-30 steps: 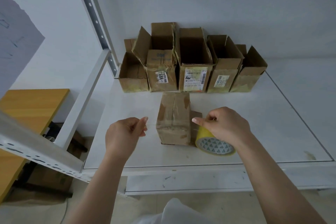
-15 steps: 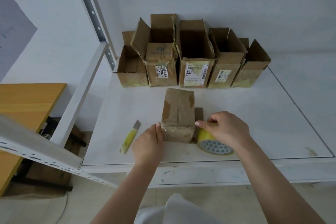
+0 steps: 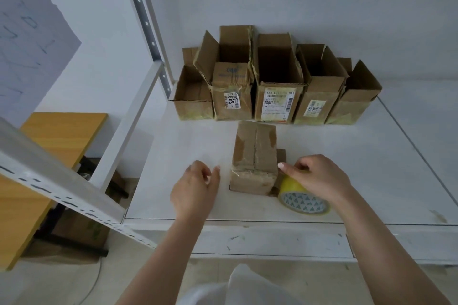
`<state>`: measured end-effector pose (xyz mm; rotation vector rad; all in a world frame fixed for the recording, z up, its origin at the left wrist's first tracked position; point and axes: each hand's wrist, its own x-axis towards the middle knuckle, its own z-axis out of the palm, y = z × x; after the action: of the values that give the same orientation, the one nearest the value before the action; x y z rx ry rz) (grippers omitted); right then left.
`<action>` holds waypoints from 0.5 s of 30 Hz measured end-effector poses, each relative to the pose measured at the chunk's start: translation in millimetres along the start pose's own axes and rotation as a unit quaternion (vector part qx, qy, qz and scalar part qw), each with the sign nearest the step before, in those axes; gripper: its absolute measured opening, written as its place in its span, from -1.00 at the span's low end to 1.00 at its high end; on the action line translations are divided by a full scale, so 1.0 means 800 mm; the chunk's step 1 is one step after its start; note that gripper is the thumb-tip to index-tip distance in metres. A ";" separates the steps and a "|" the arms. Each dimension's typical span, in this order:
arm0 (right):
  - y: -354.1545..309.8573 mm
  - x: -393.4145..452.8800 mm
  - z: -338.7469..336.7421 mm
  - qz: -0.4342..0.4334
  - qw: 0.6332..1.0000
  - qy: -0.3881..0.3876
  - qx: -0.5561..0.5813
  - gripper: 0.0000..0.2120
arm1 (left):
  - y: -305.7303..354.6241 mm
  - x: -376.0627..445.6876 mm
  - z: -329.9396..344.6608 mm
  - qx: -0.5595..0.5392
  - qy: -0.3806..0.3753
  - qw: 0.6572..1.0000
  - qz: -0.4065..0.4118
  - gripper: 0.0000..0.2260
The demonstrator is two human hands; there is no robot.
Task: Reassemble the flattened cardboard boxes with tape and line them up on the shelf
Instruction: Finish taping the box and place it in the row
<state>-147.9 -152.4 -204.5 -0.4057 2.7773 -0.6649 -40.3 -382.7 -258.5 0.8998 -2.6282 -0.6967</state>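
Standing at back: five open-topped brown cardboard boxes (image 3: 275,86) in a row against the wall on the white shelf (image 3: 371,168); no contents visible inside.
Front box: closed brown cardboard box (image 3: 254,156) with old tape marks, at mid-shelf just before the row.
Left hand (image 3: 195,188): fingers loosely curled, holding nothing, just left of the front box, apart from it.
Right hand (image 3: 314,178): curled over the yellow roll of tape (image 3: 301,197), beside the box's right side.

Taped box (image 3: 254,158) upright beside yellow tape roll (image 3: 301,198)
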 end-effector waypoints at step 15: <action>0.000 -0.007 -0.013 -0.001 0.990 -0.074 0.121 -0.64 | 0.009 0.024 -0.053 -0.157 0.006 0.987 0.021 -0.86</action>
<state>-146.1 -146.3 -194.6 -0.3903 2.5186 -0.9213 -41.5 -405.2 -216.8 0.7499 -2.4225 -1.0531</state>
